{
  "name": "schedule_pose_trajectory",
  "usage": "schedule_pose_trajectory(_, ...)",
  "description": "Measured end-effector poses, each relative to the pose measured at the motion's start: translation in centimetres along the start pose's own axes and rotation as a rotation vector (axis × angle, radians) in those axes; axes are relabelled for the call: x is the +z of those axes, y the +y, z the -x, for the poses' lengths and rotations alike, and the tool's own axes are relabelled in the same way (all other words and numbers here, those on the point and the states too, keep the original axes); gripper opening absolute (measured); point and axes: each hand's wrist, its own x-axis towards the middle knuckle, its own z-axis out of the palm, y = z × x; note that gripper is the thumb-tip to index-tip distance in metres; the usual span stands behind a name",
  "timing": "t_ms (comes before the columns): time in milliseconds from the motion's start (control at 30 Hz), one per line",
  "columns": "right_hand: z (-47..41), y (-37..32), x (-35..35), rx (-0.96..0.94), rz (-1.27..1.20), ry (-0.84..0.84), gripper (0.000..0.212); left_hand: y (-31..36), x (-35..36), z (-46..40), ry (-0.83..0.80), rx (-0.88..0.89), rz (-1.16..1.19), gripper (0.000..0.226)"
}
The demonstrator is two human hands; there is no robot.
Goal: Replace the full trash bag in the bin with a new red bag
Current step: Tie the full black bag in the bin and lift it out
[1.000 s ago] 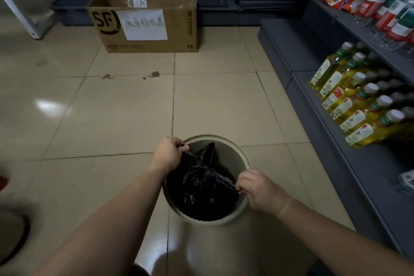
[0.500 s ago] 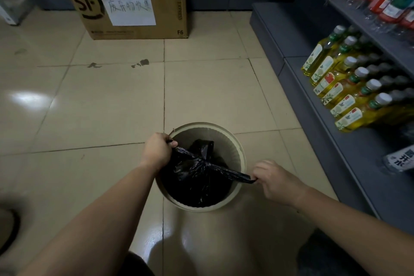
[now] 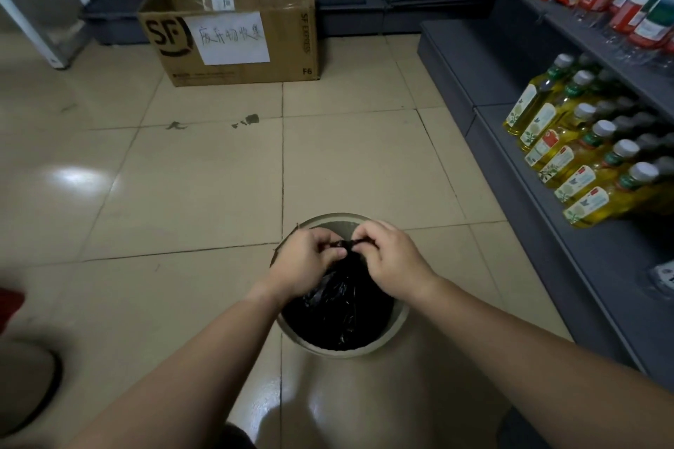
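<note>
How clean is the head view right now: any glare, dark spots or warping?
Head view: glare patches on the floor tiles; the black trash bag reads as a dark mass with few highlights; wide-angle warping bends the shelf and the cardboard box; both hands look sharp.

- Hands: two, a left hand point(image 3: 305, 263) and a right hand point(image 3: 394, 258), near centre.
- Round bin point(image 3: 400, 317): one, near centre.
- Black trash bag point(image 3: 337, 306): one, inside the bin.
- Cardboard box point(image 3: 233, 31): one, far left of centre.
- Paper notice point(image 3: 229, 37): one, on the box front.
- Oil bottles point(image 3: 569, 157): at least seven in the front row, right shelf; rear rows too dark to count.
</note>
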Motion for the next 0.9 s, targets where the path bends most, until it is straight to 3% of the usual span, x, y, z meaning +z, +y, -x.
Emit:
schedule_pose_trajectory(100,-0.8,-0.8,1.2,0.088,-0.106,0.019,0.009,0.2,0.0,0.1,-0.042,0.049,-0.034,0.015)
schedule_pose_trajectory(167,-1.0,-1.0,1.7,0.214,-0.215,0.046,0.015,0.2,-0.1,0.3,-0.052,0.042,-0.061,0.004)
schedule_pose_trajectory(267,-1.2,-1.1,2.1,0.355,-0.328,0.103,0.025,0.2,0.0,0.3,-0.026,0.024,-0.081,0.022)
schedule_pose_trajectory(400,-1.0,-0.6,2.5,0.366,-0.387,0.120,0.020,0.2,0.1,0.2,0.015,0.015,-0.096,0.020)
schedule_pose_trajectory(467,-0.5,0.0,2.4,0.329,-0.357,0.070,0.018,0.1,0.0,0.2,0.034,0.008,-0.063,0.020)
schedule_pose_trajectory(533,0.0,0.8,2.4,0.280,-0.214,-0.089,0.034,0.3,0.0,0.5,0.045,0.017,-0.059,0.014)
schedule_pose_trajectory(600,0.2,0.9,2.9,0.242,-0.097,-0.200,0.027,0.6,0.0,0.9,0.047,0.032,-0.073,0.011)
schedule_pose_trajectory(667,0.0,0.5,3.5,0.267,-0.073,-0.185,0.012,0.8,0.0,1.2,0.061,0.033,-0.084,0.014)
schedule_pose_trajectory(800,-0.4,0.5,4.3,0.298,-0.043,-0.144,0.032,0.2,-0.4,1.7,0.082,0.021,-0.002,0.004)
schedule_pose_trajectory(900,-0.5,0.5,4.3,0.323,-0.085,-0.109,0.031,-1.4,-1.5,2.1,0.129,-0.026,0.002,0.038)
